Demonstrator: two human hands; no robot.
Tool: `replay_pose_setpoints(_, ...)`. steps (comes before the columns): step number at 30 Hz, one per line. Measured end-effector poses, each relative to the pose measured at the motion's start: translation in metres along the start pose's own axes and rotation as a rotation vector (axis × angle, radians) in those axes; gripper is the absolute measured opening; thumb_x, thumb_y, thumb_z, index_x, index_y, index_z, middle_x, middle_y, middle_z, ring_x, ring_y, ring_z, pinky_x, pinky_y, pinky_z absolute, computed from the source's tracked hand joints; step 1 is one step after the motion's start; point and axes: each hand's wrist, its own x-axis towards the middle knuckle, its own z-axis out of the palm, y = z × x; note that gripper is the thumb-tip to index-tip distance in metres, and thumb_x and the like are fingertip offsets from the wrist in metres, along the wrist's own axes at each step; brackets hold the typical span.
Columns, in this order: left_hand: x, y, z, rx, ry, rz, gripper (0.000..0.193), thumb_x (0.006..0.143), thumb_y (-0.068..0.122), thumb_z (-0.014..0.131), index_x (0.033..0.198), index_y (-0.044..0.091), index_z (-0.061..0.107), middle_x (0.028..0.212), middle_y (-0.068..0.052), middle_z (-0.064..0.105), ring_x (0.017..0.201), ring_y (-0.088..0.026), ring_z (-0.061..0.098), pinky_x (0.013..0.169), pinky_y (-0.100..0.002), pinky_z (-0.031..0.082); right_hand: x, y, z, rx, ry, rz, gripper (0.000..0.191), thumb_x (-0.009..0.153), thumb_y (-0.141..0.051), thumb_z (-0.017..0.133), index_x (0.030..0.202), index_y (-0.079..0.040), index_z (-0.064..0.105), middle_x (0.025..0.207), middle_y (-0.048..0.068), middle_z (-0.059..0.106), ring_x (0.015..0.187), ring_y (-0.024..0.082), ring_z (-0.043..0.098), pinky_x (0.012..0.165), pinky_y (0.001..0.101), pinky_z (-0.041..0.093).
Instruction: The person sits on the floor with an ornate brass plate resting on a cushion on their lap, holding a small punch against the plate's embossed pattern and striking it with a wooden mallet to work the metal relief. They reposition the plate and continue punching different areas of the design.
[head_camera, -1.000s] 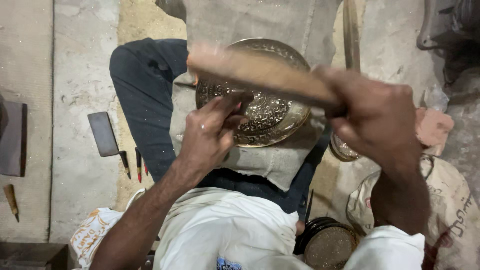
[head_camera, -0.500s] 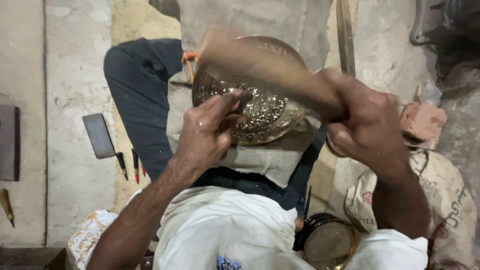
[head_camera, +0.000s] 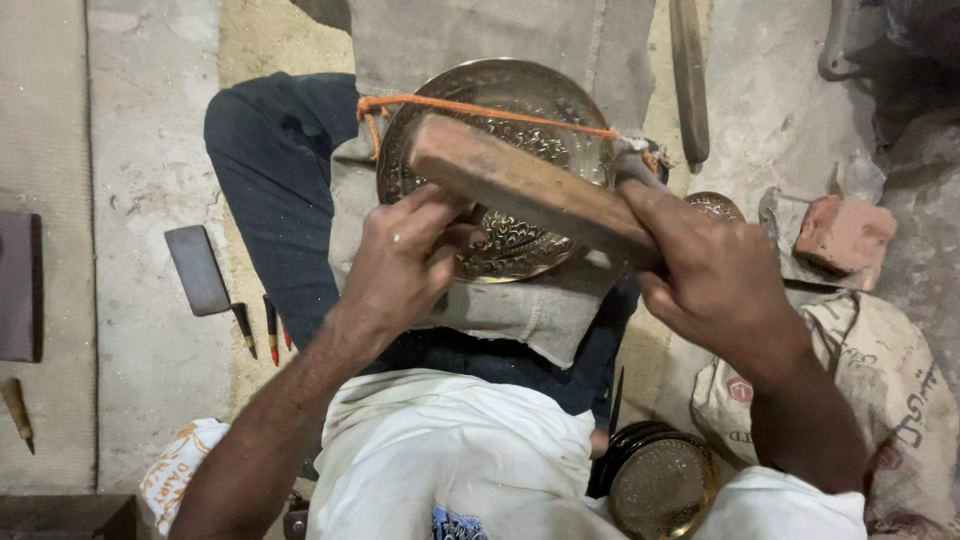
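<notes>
A round engraved brass plate rests on a grey cloth over my lap, tied with an orange cord. My right hand grips a long wooden block that lies slanted across the plate. My left hand sits at the plate's near left rim, fingers pinched as if around a small tool, which is hidden under the hand and block.
A dark flat stone and several small chisels lie on the floor at left. A brick and a printed sack are at right. Stacked brass plates sit near my right hip. A wooden stick lies above.
The wooden block has swung down from a raised position and now lies low over the plate. My left hand has stayed at the plate's near rim.
</notes>
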Motion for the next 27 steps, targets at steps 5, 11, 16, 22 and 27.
replay_pose_setpoints(5, 0.009, 0.004, -0.002, -0.135, 0.009, -0.007, 0.043, 0.093, -0.013, 0.059, 0.131, 0.006, 0.062, 0.114, -0.011, 0.075, 0.100, -0.019, 0.079, 0.083, -0.027, 0.070, -0.018, 0.000, -0.002, 0.386, 0.096, 0.229, 0.056, 0.092, -0.017, 0.074, 0.143, -0.010, 0.053, 0.106, 0.014, 0.075, 0.081, 0.023, 0.076, 0.070, 0.0374, 0.063)
replay_pose_setpoints(11, 0.030, 0.011, 0.002, 0.046, -0.129, 0.090, 0.043, 0.093, -0.010, 0.066, 0.134, 0.003, 0.061, 0.114, -0.015, 0.074, 0.099, -0.021, 0.076, 0.080, -0.029, 0.067, -0.022, 0.015, 0.013, 0.541, 0.204, 0.100, 0.065, 0.087, -0.014, 0.070, 0.149, -0.007, 0.051, 0.109, 0.018, 0.075, 0.093, 0.022, 0.076, 0.082, 0.0382, 0.065)
replay_pose_setpoints(16, 0.027, 0.018, 0.002, -0.026, -0.125, 0.053, 0.064, 0.080, -0.019, 0.059, 0.141, 0.000, 0.056, 0.120, -0.017, 0.071, 0.102, -0.023, 0.077, 0.085, -0.031, 0.067, -0.005, 0.020, 0.018, 0.473, 0.207, 0.155, 0.050, 0.098, -0.019, 0.072, 0.144, -0.010, 0.056, 0.100, 0.013, 0.077, 0.070, 0.016, 0.074, 0.061, 0.0292, 0.064)
replay_pose_setpoints(22, 0.026, 0.013, 0.007, 0.053, -0.068, 0.074, 0.058, 0.085, -0.017, 0.064, 0.139, 0.001, 0.057, 0.114, -0.015, 0.071, 0.099, -0.024, 0.077, 0.082, -0.032, 0.067, 0.017, 0.016, -0.006, 0.519, 0.167, -0.015, 0.042, 0.093, -0.008, 0.063, 0.134, -0.003, 0.057, 0.098, 0.014, 0.074, 0.077, 0.019, 0.073, 0.071, 0.0343, 0.062)
replay_pose_setpoints(27, 0.022, 0.007, 0.008, 0.091, -0.073, 0.079, 0.048, 0.090, -0.011, 0.067, 0.136, 0.002, 0.059, 0.109, -0.014, 0.072, 0.093, -0.022, 0.076, 0.077, -0.031, 0.067, 0.019, 0.006, -0.006, 0.922, 0.312, 0.030, 0.046, 0.100, -0.009, 0.063, 0.140, -0.005, 0.039, 0.117, 0.016, 0.065, 0.086, 0.013, 0.072, 0.070, 0.0234, 0.067)
